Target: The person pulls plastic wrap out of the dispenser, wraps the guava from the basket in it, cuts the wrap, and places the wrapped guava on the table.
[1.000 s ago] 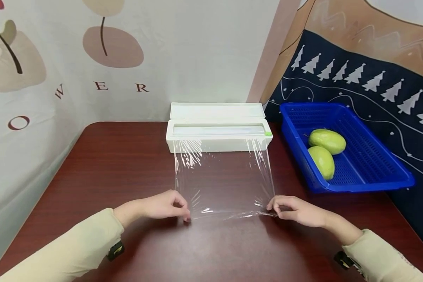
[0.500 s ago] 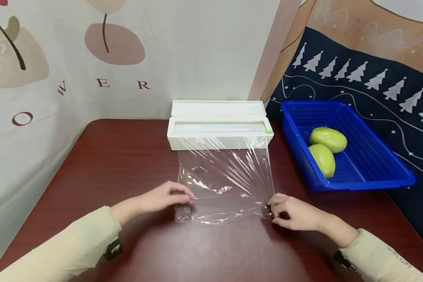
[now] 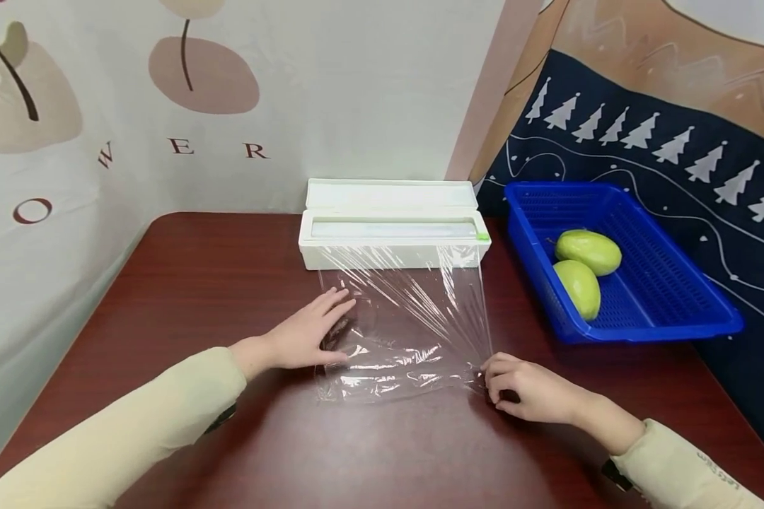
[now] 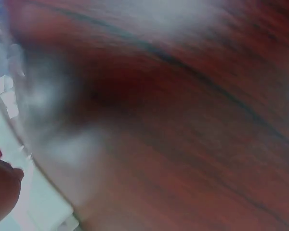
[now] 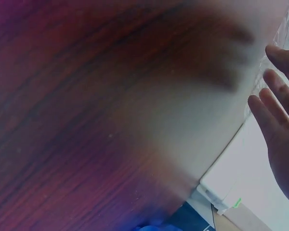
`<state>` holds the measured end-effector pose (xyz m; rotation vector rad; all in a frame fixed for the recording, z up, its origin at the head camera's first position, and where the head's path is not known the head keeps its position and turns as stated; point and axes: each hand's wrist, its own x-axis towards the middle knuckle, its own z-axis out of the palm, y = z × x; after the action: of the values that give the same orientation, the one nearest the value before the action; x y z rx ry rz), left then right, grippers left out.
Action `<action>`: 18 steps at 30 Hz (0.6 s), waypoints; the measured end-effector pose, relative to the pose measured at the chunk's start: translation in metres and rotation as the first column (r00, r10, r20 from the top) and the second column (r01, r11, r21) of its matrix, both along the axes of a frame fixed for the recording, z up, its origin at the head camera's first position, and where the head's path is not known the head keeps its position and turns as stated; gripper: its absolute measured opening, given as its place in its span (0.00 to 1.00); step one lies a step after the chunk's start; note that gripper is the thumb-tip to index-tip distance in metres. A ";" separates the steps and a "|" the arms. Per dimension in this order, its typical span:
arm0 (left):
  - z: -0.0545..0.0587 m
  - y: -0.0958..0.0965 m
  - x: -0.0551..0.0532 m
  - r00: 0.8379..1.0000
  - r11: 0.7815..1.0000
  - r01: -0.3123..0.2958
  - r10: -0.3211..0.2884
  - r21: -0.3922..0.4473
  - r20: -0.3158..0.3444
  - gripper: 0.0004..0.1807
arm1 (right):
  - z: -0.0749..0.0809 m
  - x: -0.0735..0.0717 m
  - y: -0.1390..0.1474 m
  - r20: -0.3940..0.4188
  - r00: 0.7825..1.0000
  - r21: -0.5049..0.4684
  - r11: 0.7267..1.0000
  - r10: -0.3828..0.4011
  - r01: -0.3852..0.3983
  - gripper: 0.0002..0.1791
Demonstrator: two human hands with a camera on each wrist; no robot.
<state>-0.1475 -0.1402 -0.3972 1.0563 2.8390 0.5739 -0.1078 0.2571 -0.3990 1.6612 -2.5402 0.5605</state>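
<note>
A sheet of clear plastic wrap (image 3: 414, 332) runs from a white dispenser box (image 3: 391, 256) toward the person, creased diagonally to its near right corner. There the right hand (image 3: 535, 391) pinches the bunched film between thumb and curled fingers. The left hand (image 3: 302, 331), fingers spread and thumb apart, lies over the film's left edge, holding nothing. The box stands with its lid raised at the back of the table. Part of the left hand (image 4: 5, 185) shows at the edge of the left wrist view. In the right wrist view, the right hand (image 5: 284, 115) is beside the film.
A blue basket (image 3: 665, 332) with two yellow-green fruits (image 3: 588, 253) stands at the right of the dark red wooden table (image 3: 382, 459). A green slider (image 3: 482, 237) sits at the box's right end. Printed cloths hang behind the table.
The left hand has let go of the film's near left corner, moved away from the person and spread its fingers. The film has slackened and wrinkled; the right hand stays at its corner.
</note>
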 end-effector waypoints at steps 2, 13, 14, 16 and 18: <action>-0.006 -0.001 0.002 1.000 0.997 0.019 -0.019 -0.069 0.003 0.53 | 0.000 0.000 0.001 -0.008 1.000 0.019 1.000 0.011 -0.011 0.14; -0.021 -0.010 0.008 0.997 0.990 0.033 -0.022 -0.136 0.080 0.57 | 0.011 0.005 0.015 0.055 0.992 0.046 0.993 -0.110 0.108 0.09; -0.022 -0.010 0.009 0.997 0.990 0.032 -0.022 -0.135 0.076 0.57 | 0.015 0.004 0.016 0.059 0.991 0.032 0.993 -0.120 0.118 0.09; -0.024 -0.010 0.009 0.997 0.990 0.035 -0.026 -0.135 0.069 0.56 | 0.026 0.002 0.018 0.066 0.987 -0.005 0.989 -0.147 0.147 0.11; -0.026 -0.009 0.008 0.998 0.991 0.047 -0.041 -0.126 0.052 0.56 | 0.041 0.001 0.020 0.082 0.977 -0.049 0.979 -0.195 0.199 0.14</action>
<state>-0.1394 -0.1495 -0.4228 1.0646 2.7603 0.4030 -0.1069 0.2768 -0.3584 1.3737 -2.6743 0.6841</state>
